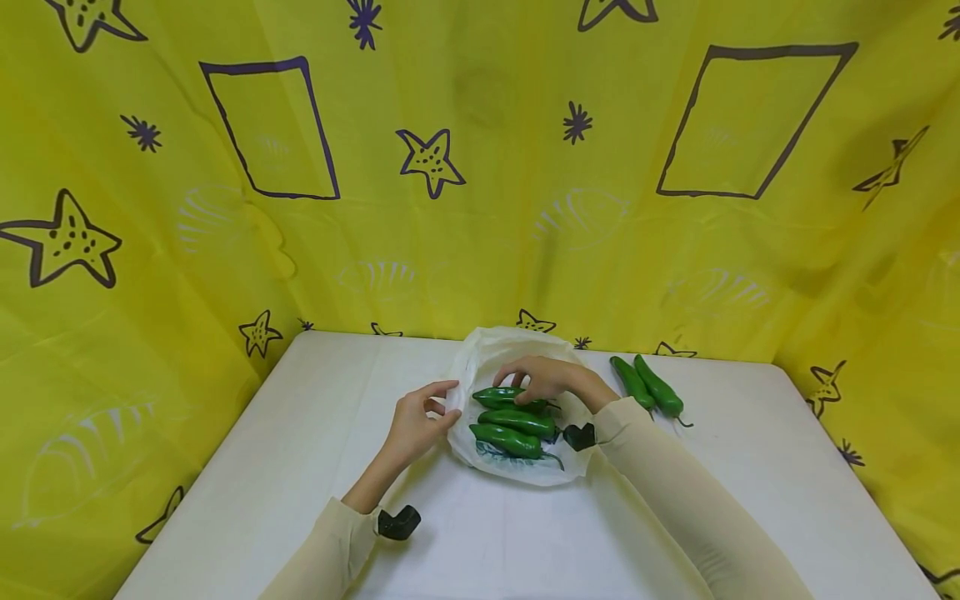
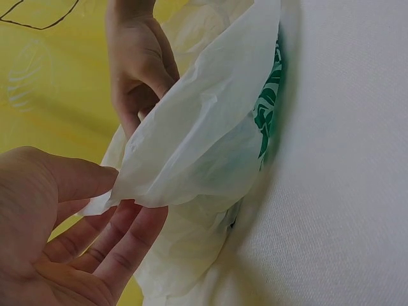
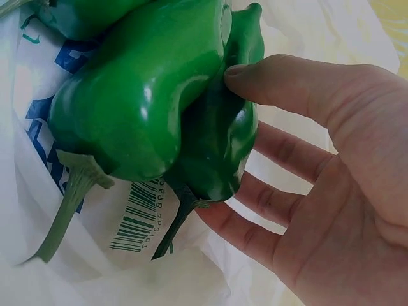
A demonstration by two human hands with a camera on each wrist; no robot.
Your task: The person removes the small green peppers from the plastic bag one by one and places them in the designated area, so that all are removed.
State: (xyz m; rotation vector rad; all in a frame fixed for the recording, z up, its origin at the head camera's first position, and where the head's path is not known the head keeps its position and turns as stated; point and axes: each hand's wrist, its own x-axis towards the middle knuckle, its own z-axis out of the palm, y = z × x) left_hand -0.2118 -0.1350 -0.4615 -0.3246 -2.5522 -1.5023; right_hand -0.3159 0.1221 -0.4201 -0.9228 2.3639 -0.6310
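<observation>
A white plastic bag point(image 1: 517, 337) lies with its mouth spread wide, and three green peppers are inside it. My left hand point(image 1: 412, 425) pinches the bag's left edge between thumb and fingers, with the thin film point(image 2: 191, 121) stretched up from them in the left wrist view. Inside the bag, my right hand point(image 1: 543, 377) holds the farthest pepper point(image 3: 220, 140), thumb on its side and fingers behind and beneath it. The middle pepper point(image 1: 517, 422) and the nearest pepper point(image 1: 510, 440) lie side by side in front of it, stems to the right.
Two more green peppers, one on the left point(image 1: 632, 382) and one on the right point(image 1: 660, 387), lie on the white table point(image 1: 465, 550) beyond my right forearm. A yellow patterned curtain point(image 1: 480, 233) stands behind the table and along both sides.
</observation>
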